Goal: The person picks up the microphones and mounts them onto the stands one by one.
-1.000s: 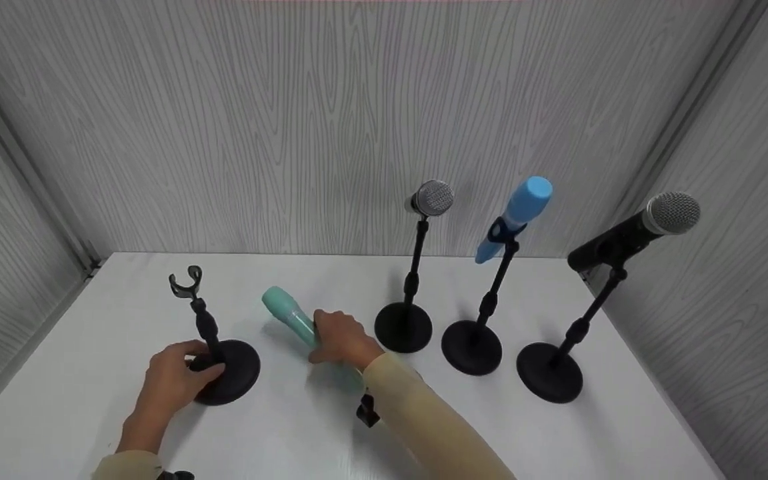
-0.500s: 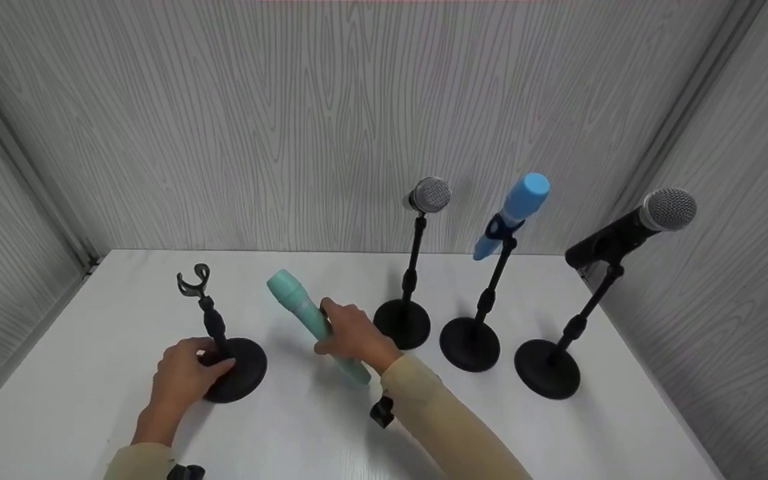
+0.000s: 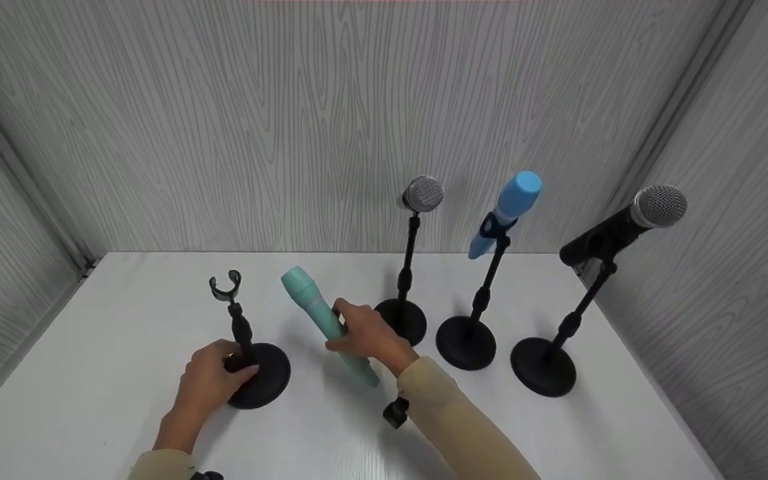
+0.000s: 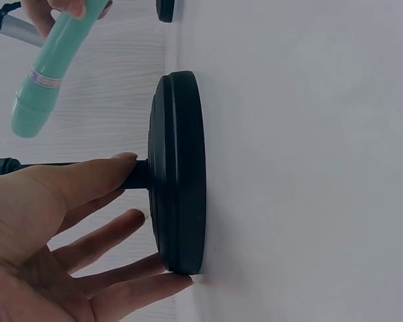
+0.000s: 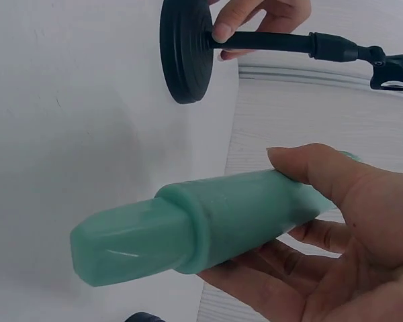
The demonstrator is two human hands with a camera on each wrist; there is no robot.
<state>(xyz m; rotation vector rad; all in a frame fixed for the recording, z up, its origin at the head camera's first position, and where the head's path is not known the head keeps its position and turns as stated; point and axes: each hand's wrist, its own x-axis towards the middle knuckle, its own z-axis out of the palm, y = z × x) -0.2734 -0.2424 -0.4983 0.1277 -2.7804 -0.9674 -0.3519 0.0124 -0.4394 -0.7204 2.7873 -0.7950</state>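
Observation:
My left hand (image 3: 214,377) holds a black microphone stand (image 3: 241,330) low on its pole, thumb against the pole just above the round base (image 4: 181,174). The stand is upright, and its forked clip (image 3: 226,287) holds nothing. To the right, my right hand (image 3: 369,337) grips a mint-green microphone (image 3: 317,310) around its middle. The microphone is tilted, its wider head toward the back left and its narrow tail (image 5: 134,241) toward the front right. In the right wrist view the microphone is held off the table, apart from the stand.
Three more stands on the white table (image 3: 124,320) carry microphones: a silver-headed one (image 3: 423,195), a blue one (image 3: 517,197) and a black one with a silver head (image 3: 657,207). The nearest stand's base (image 3: 407,323) is partly behind my right hand. Grey wood-grain panels (image 3: 257,133) enclose the table.
My left hand and the stand have moved to the right across the table. The green microphone has risen and shifted slightly right in my right hand. The camera view has shifted a little.

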